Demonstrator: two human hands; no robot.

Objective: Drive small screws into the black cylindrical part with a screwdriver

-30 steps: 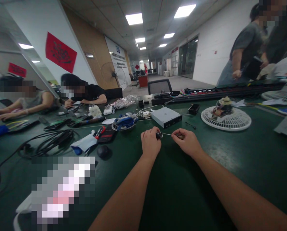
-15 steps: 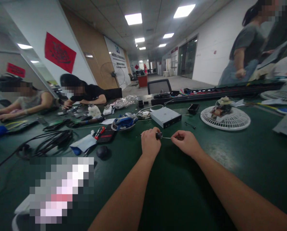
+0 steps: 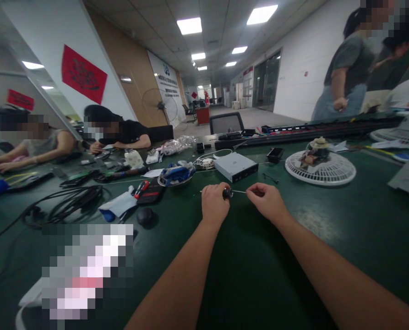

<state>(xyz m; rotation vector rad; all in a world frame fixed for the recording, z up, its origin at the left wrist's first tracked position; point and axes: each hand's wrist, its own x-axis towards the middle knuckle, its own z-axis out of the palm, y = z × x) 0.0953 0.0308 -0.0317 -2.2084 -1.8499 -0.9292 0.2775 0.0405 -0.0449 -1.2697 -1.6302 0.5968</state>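
Wrapped in my left hand [image 3: 215,201] is a small dark cylindrical object [image 3: 227,193], its round end facing right. A thin pale rod [image 3: 239,191] runs from it toward my right hand [image 3: 265,200], whose thumb and fingers are pinched at the rod's far end. Whether the rod is part of the dark object I cannot tell. Both hands are held above the green table [image 3: 245,266]. Just beyond them lies a silver disc drive [image 3: 234,165] with a black front.
A white fan grille [image 3: 323,172] with a motor lies at the right. To the left are a blue-filled bowl [image 3: 177,174], a black mouse [image 3: 145,217], a red-and-black case [image 3: 151,191] and coiled black cables [image 3: 75,204]. People sit at the left; another stands at the right.
The rod between my hands is tilted slightly higher at its right end, and my right fingers have shifted a little up and right. My left hand has barely moved.
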